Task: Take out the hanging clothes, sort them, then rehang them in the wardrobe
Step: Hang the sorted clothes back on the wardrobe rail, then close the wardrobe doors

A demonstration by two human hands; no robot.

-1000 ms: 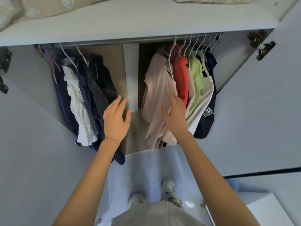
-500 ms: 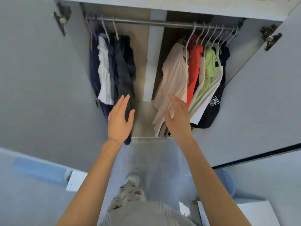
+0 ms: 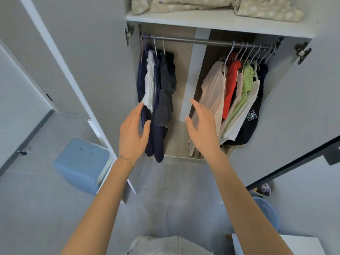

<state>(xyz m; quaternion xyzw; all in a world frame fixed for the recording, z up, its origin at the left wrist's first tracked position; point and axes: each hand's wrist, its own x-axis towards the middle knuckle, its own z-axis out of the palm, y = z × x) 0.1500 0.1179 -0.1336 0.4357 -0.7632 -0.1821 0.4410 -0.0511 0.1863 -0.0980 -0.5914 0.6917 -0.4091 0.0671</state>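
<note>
Wardrobe [image 3: 219, 21] doors stand swung wide on both sides, and from my remote feed I look down past both bare forearms into the hanging space. My left hand [image 3: 133, 134] is spread flat with fingers straight, palm turned inward, empty, its fingertips right at the lower edge of the left-hand cluster of clothes: a navy garment [image 3: 159, 142] that hangs lowest, a white ruffled piece [image 3: 150, 83] and a dark grey denim item [image 3: 165, 100], all on hangers at the left end of the metal rail [image 3: 195, 41]. I cannot tell whether the fingertips actually touch the fabric or sit just in front of it. A thin bracelet [image 3: 125, 159] circles that wrist. My right hand [image 3: 201, 129] is likewise spread and empty, thumb apart from the fingers, just beside the beige top [image 3: 214, 92] that leads the right-hand cluster. Behind that top hang a red shirt [image 3: 230, 85], a light green one [image 3: 245, 85], a cream one [image 3: 241, 118] and a navy garment with a badge [image 3: 251, 124]. A bare stretch of rail separates the two clusters. Patterned bedding [image 3: 184, 4] lies on the shelf above. On the tiled floor, a blue bin [image 3: 81, 164] sits to the left and a blue mesh basket [image 3: 266, 210] to the right.
</note>
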